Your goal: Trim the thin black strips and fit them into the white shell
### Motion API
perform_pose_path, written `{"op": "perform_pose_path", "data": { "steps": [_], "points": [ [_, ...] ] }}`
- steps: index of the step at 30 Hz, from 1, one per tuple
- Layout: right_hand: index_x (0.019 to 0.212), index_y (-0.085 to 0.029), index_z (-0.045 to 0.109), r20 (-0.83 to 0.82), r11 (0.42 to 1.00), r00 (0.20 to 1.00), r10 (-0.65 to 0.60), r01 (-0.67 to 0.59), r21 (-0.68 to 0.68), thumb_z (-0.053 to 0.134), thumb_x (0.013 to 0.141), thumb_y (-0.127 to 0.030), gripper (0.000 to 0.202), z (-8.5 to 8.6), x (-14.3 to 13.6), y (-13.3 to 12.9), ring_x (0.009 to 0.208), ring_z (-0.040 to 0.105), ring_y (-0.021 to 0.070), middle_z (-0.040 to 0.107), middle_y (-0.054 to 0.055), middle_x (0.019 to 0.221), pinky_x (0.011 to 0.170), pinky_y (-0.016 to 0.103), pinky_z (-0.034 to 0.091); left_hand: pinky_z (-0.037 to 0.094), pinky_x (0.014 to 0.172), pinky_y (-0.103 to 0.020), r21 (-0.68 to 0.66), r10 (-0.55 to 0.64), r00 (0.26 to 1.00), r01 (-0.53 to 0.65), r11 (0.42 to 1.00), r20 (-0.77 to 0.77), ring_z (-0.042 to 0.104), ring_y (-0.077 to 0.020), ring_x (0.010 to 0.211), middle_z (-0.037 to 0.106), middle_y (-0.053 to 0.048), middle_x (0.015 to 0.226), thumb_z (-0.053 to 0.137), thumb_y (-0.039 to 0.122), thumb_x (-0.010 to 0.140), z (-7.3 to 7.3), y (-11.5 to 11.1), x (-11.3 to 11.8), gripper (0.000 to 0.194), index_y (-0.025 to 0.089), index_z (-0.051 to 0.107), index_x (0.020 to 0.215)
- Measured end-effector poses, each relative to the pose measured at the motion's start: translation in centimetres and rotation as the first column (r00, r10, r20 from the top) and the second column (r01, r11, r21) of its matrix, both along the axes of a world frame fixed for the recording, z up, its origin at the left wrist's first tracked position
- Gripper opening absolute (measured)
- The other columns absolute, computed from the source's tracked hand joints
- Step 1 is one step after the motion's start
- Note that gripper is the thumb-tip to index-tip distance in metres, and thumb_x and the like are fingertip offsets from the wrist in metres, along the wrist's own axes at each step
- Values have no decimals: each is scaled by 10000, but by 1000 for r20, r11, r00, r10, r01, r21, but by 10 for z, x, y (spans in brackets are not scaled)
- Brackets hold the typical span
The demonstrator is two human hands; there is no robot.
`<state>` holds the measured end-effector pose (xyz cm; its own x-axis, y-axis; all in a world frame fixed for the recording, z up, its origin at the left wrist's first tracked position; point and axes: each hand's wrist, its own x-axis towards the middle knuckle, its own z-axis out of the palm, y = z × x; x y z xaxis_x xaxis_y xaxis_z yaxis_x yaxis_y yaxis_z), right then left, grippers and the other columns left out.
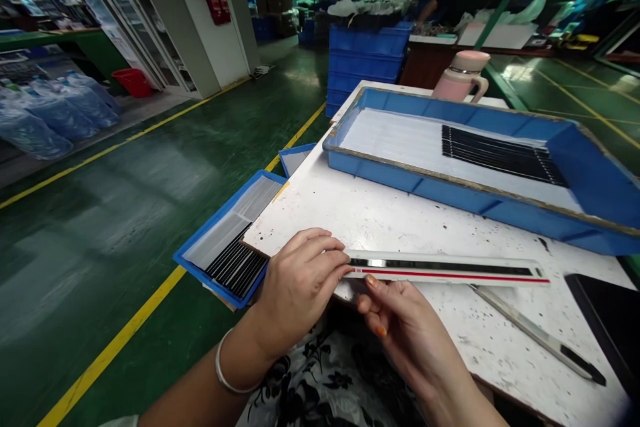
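A long white bar (480,260) lies along the near edge of the table, with a glossy black strip (450,267) set in it and a thin red strip (475,275) along its front. My left hand (305,280) is closed around the bar's left end, thumb and fingertips pressing near the start of the red strip. Just right of it, my right hand (407,323) has curled fingers, and its thumb tip meets the bar's front edge. What those fingers pinch, if anything, is too small to make out. A grey-handled knife-like tool (535,330) lies on the table beyond my right hand.
A blue tray (425,180) holding black strips (500,153) on white sheets sits across the white table (320,207). A black flat object (605,320) lies at right. Below left is another blue tray (205,273). A pink flask (460,77) and a person (465,0) are behind.
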<state>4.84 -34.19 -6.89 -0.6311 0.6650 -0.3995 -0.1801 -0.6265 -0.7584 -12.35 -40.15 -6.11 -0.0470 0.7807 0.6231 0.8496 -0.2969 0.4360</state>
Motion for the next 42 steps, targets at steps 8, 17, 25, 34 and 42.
{"op": "perform_pose_path", "data": {
  "steps": [8, 17, 25, 34, 42],
  "points": [
    [704, -151, 637, -16, 998, 1000, 13, -12, 57, 843, 848, -418, 367, -4, 1, -2, 506, 519, 73, 690, -1, 695, 498, 198, 420, 573, 952, -383, -34, 36, 999, -36, 999, 7, 676, -240, 1060, 765, -86, 1030, 681, 131, 949, -1, -1, 3, 40, 161, 707, 954],
    [734, -139, 697, -6, 998, 1000, 31, -30, 51, 868, 811, -409, 328, 1, -4, -7, 506, 515, 73, 685, 57, 676, 504, 181, 392, 560, 957, -383, -81, 37, 999, -39, 996, -29, 660, -228, 1037, 747, -63, 1013, 640, 125, 971, -3, 1, 1, 88, 174, 711, 987],
    [1036, -159, 745, 26, 995, 998, 59, -61, 76, 816, 852, -434, 339, 0, -4, -6, 686, 653, 140, 747, 124, 975, 523, 185, 438, 537, 905, -383, -126, 40, 999, -40, 991, 0, 662, -240, 1001, 734, -60, 927, 543, 102, 990, -9, 10, -2, 152, 189, 658, 940],
    [1284, -241, 693, 273, 867, 957, 101, -219, 448, 666, 986, -442, 360, -2, 21, -9, 756, 751, 262, 751, 142, 1144, 445, 273, 499, 466, 799, -333, -331, 148, 954, -56, 942, 259, 648, -208, 884, 701, -27, 914, 517, 162, 1011, -9, 14, -2, 134, 212, 608, 927],
    [1231, -301, 744, 253, -99, 862, -440, -326, 940, 701, 951, -160, 317, 28, 31, 39, 1473, 394, 361, 693, 44, 1350, 1207, 582, 259, 464, 835, -325, -281, 86, 925, 24, 959, 371, 638, -205, 923, 688, -46, 956, 501, 204, 1039, -17, 11, -4, 141, 213, 611, 951]
  ]
}}
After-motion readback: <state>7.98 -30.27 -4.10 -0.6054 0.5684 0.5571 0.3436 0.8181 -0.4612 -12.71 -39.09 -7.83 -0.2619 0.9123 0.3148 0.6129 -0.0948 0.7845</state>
